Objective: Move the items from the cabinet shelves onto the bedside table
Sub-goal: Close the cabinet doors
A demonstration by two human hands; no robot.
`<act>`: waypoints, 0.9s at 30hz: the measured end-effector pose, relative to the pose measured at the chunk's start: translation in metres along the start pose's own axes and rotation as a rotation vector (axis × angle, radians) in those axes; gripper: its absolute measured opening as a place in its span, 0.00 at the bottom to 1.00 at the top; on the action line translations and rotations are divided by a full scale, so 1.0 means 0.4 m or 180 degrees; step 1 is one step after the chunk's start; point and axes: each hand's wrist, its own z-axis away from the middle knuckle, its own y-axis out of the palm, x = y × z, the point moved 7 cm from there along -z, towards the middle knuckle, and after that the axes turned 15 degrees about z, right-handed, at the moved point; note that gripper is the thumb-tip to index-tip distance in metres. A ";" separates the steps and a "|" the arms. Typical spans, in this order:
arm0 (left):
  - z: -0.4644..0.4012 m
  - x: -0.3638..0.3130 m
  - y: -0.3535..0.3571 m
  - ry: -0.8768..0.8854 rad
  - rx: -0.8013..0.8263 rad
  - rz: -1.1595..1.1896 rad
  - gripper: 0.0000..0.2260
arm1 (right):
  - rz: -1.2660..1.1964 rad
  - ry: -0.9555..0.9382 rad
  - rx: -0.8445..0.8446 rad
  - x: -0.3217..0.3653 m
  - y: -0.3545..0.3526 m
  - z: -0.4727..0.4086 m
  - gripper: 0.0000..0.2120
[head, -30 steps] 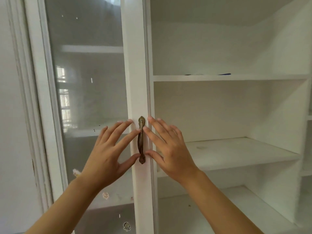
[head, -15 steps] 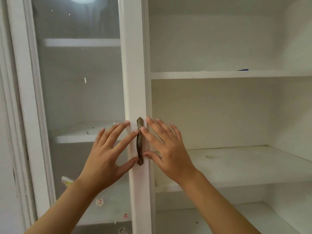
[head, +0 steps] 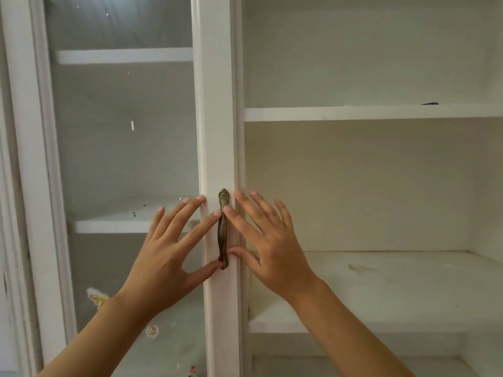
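Observation:
A white cabinet fills the view. Its left glass door (head: 125, 148) has a white frame with a bronze handle (head: 223, 229). My left hand (head: 168, 257) lies flat with fingers spread on the glass and frame, left of the handle; its thumb and index fingertip touch the handle. My right hand (head: 269, 246) has straight spread fingers on the handle's right side, thumb at its lower end. The right half of the cabinet stands open, its middle shelf (head: 394, 284) bare. A thin dark blue item (head: 429, 103) peeks over the upper shelf (head: 353, 113) edge.
Small stickers (head: 97, 296) cling to the lower glass. A lower shelf (head: 353, 365) shows at the bottom right. The cabinet's left frame (head: 24, 186) borders the door. No bedside table is in view.
The view has shifted left and closer to the cabinet. Both hands have stayed flat beside the handle, in the same pose.

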 end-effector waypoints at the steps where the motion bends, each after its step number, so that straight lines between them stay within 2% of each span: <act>1: 0.000 0.001 0.000 0.0011 -0.0017 0.0004 0.37 | -0.0037 -0.0009 -0.0014 -0.002 0.004 0.000 0.32; 10: 0.004 -0.001 0.002 -0.0063 0.0038 0.0040 0.37 | -0.0138 0.0042 0.0050 -0.005 0.016 0.008 0.31; 16: -0.001 -0.012 -0.009 -0.0207 0.0178 0.0073 0.36 | -0.0041 0.0163 0.0381 0.008 -0.001 0.007 0.33; 22: 0.004 -0.033 -0.035 -0.0597 0.0519 0.0153 0.37 | 0.0093 0.0181 0.0975 0.022 -0.070 0.008 0.35; 27: 0.036 -0.077 -0.078 -0.0637 0.0534 0.0287 0.34 | 0.0196 0.0359 0.1016 0.037 -0.182 -0.001 0.35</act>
